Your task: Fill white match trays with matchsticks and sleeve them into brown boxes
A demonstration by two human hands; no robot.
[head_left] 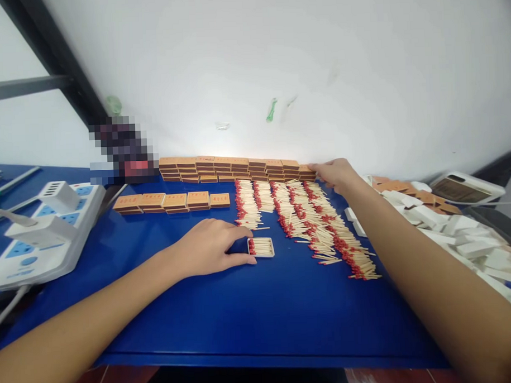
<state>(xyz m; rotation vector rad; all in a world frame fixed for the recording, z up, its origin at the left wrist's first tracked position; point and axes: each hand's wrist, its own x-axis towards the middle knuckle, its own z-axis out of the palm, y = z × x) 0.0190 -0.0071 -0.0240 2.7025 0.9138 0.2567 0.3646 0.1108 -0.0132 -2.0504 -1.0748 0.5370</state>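
My left hand [207,246] rests on the blue table [243,315], fingers curled around the left side of a small white tray of red-tipped matches [261,246]. My right hand [334,172] reaches to the back by the wall and pinches the right end of a stacked row of orange matchboxes [233,167]. Rows of loose matches [306,217] lie between the two hands. A shorter row of orange matchboxes [172,201] lies to the left.
A white power strip with plugs [39,232] sits at the left edge. A heap of white inner trays and orange sleeves [449,224] lies at the right, with a phone-like device [465,188] behind it. A dark metal frame rises at upper left.
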